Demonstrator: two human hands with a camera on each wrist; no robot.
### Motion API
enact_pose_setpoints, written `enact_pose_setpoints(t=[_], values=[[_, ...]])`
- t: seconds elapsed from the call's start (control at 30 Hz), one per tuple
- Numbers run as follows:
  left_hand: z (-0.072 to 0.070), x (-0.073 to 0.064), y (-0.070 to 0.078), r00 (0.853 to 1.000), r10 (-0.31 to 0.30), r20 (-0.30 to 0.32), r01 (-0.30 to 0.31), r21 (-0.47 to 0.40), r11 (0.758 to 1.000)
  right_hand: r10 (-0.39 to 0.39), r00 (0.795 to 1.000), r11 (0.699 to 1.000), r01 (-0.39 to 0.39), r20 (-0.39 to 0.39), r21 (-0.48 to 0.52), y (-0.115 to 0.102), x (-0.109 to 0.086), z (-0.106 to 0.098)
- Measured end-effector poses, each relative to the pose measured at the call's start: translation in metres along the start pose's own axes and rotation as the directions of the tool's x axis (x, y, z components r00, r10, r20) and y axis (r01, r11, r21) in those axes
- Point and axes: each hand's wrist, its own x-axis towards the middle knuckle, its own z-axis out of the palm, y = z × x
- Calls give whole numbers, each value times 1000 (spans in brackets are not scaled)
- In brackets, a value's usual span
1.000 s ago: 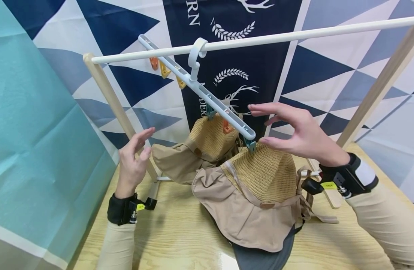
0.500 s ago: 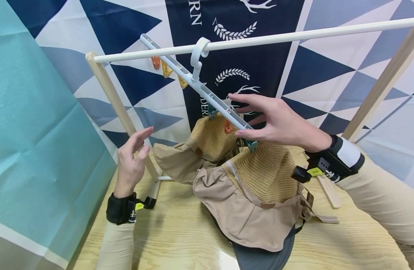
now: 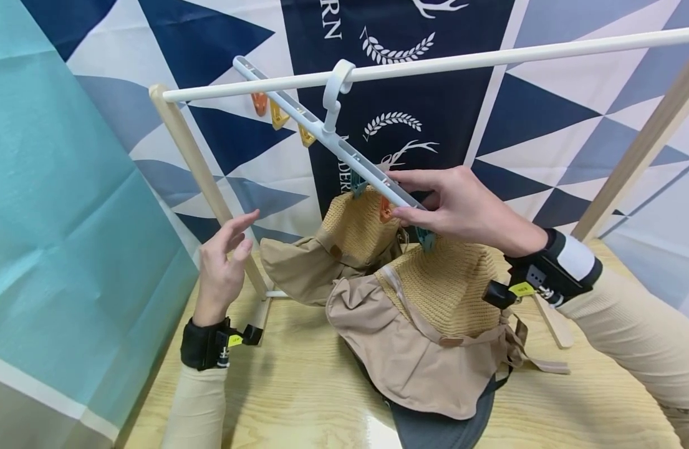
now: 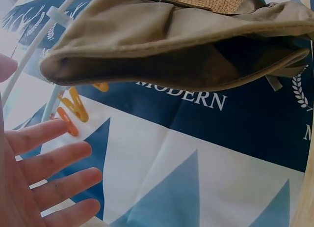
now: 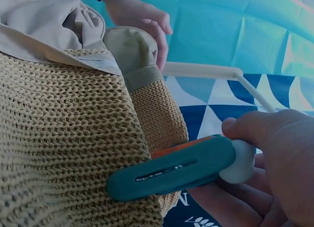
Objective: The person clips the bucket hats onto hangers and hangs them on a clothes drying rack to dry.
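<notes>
My right hand (image 3: 462, 209) grips the near end of a pale blue clip hanger (image 3: 344, 149), thumb on one side and fingers on the other. The hanger's hook sits over a white rail (image 3: 507, 60). A teal clip (image 5: 171, 173) just below that hand pinches the woven crown of the nearer beige sun hat (image 3: 445, 293). Behind it, a second sun hat (image 3: 355, 231) hangs from another teal clip (image 3: 357, 182). My left hand (image 3: 221, 268) is held up beside the farther hat, palm inward, fingers extended and holding nothing.
A wooden post (image 3: 192, 156) carries the rail at the left, another post (image 3: 647, 137) at the right. Orange and yellow clips (image 3: 278, 115) dangle from the hanger's far end. A dark grey brim (image 3: 451, 427) lies under the nearer hat on the wooden table (image 3: 299, 380).
My right hand has moved left from beside the hanger onto its near end and closed around it. The left hand has stayed nearly still. The hanger and hats hang much as before.
</notes>
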Motion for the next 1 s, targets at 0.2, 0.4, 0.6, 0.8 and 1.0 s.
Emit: enact_pose_setpoints(t=[0.2,0.4,0.6,0.8,1.0], values=[[4,2,-1,1000,15,15,-15,-6,1000,36,999,999,-36,-37,-21,1,-2,-2],[5,2,-1,1000,19,17,-19,-15,1000,80,994,996,-83,-77,-29,2,-6,-3],[6,3,-1,999,24,22,-24,-21,1000,94,990,995,-96,-101,-9,4,-12,-7],[7,3,0,999,9,32,-8,-32,999,113,986,992,-119,-127,-47,3,-21,-14],[7,2,0,999,3,33,-2,-33,999,152,978,986,-161,-144,-53,9,-33,-20]])
